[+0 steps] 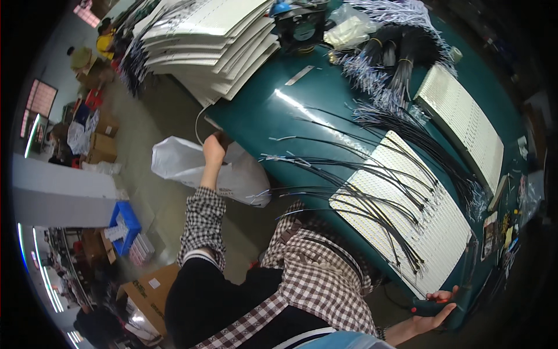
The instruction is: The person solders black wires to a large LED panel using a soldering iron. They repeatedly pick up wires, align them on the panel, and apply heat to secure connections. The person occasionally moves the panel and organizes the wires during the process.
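Observation:
My left hand (214,150) is closed at the green table's left edge, just above a white plastic bag (181,158). Whatever its fingers hold, if anything, is hidden; a thin white cord (198,123) curves down beside it. My right hand (436,314), at the near right corner, holds a dark-handled tool (422,307) with red buttons. The tool's exact kind is unclear, and some fingers are loosely extended. Next to that hand lies a white LED panel (372,200) with rows of small dots. Several black wires (349,164) with stripped pale ends spread from it toward the left.
Stacked white panels (203,52) overhang the far left table edge. Black wire bundles (401,52) and a black fan-like device (300,32) lie at the back. Another panel stack (462,119) stands at right. On the floor are a blue crate (129,224) and a cardboard box (152,294).

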Action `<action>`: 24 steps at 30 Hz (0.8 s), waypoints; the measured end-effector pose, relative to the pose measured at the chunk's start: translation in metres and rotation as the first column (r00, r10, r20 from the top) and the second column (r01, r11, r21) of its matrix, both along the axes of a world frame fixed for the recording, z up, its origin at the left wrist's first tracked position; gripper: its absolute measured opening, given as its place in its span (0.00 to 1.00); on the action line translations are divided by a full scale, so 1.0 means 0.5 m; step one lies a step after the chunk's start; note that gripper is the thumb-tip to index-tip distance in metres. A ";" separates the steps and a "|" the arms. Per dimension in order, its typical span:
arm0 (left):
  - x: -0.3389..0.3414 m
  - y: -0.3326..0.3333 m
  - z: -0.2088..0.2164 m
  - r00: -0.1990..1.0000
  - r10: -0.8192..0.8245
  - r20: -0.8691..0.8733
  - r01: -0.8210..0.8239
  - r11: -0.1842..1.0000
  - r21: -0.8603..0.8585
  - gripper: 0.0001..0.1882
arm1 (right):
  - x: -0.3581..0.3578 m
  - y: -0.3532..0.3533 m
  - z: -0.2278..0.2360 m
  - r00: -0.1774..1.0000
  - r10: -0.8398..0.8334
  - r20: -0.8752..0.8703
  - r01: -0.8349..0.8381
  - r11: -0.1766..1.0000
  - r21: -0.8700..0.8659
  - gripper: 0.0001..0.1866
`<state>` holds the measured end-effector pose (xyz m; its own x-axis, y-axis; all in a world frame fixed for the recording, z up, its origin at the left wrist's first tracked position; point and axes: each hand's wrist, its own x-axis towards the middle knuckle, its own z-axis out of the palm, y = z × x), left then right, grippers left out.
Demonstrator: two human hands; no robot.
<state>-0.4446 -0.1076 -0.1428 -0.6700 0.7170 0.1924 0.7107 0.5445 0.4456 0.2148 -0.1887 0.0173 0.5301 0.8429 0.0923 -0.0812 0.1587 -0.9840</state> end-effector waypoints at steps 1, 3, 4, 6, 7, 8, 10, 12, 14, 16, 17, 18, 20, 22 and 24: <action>-0.004 -0.013 -0.012 1.000 -0.014 -0.005 0.014 0.999 0.045 0.12 | 0.002 0.006 0.007 1.000 -0.003 0.021 0.003 1.000 -0.016 0.33; -0.012 -0.021 -0.011 0.999 -0.030 -0.013 0.031 0.996 0.086 0.12 | 0.008 0.012 0.012 1.000 0.016 0.001 -0.016 1.000 -0.020 0.34; -0.010 -0.020 -0.001 0.999 -0.031 -0.018 0.033 0.996 0.081 0.12 | 0.009 0.008 0.009 1.000 0.025 -0.003 -0.025 1.000 -0.007 0.34; -0.008 -0.017 0.008 0.999 -0.045 -0.027 0.046 0.997 0.061 0.12 | 0.010 0.002 0.008 0.999 0.050 -0.003 -0.050 0.999 0.021 0.34; -0.009 -0.015 0.008 0.998 -0.057 -0.032 0.058 0.997 0.046 0.13 | 0.010 0.002 0.010 0.998 0.065 -0.021 -0.064 0.997 0.039 0.33; -0.007 -0.012 0.006 0.997 -0.069 -0.037 0.070 0.997 0.031 0.13 | 0.010 0.000 0.012 0.998 0.057 -0.015 -0.056 0.998 0.036 0.33; -0.001 -0.011 0.018 0.995 -0.045 -0.088 0.044 0.999 -0.012 0.12 | 0.005 0.001 0.006 0.999 0.045 -0.021 -0.044 0.999 0.029 0.33; 0.004 -0.012 0.023 0.992 -0.038 -0.123 0.033 0.999 -0.039 0.12 | 0.003 0.002 0.001 0.999 0.041 -0.021 -0.040 0.999 0.021 0.32; -0.015 -0.018 0.017 0.987 -0.076 -0.142 0.076 0.997 -0.007 0.12 | 0.006 -0.001 -0.001 0.999 0.052 -0.016 -0.051 0.998 0.023 0.32; -0.003 -0.008 0.015 0.985 -0.084 -0.151 0.085 0.996 0.000 0.12 | 0.010 0.000 -0.005 0.997 0.072 -0.008 -0.071 0.996 0.048 0.31; 0.004 -0.008 0.014 0.986 -0.071 -0.152 0.069 0.997 -0.013 0.12 | 0.014 -0.001 -0.005 0.998 0.062 -0.012 -0.061 0.997 0.046 0.31; 0.006 -0.013 0.027 0.985 -0.053 -0.166 0.048 0.998 -0.030 0.11 | 0.011 0.000 -0.007 0.998 0.056 -0.017 -0.055 0.998 0.041 0.31; -0.005 -0.017 0.043 0.970 -0.064 -0.233 0.045 0.995 -0.085 0.10 | 0.007 0.001 -0.009 0.999 0.046 -0.027 -0.045 0.999 0.031 0.30; -0.011 -0.008 0.031 0.960 -0.092 -0.264 0.060 0.990 -0.128 0.09 | 0.009 -0.002 -0.003 0.998 0.059 -0.027 -0.058 0.998 0.038 0.30; -0.014 -0.003 0.016 0.954 -0.113 -0.277 0.087 0.991 -0.103 0.09 | 0.011 -0.003 -0.002 0.997 0.072 -0.032 -0.070 0.996 0.047 0.30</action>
<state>-0.4518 -0.1093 -0.1346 -0.5217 0.8002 0.2959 0.8531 0.4924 0.1727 0.2201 -0.1902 0.0161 0.4724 0.8739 0.1145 -0.1266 0.1958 -0.9724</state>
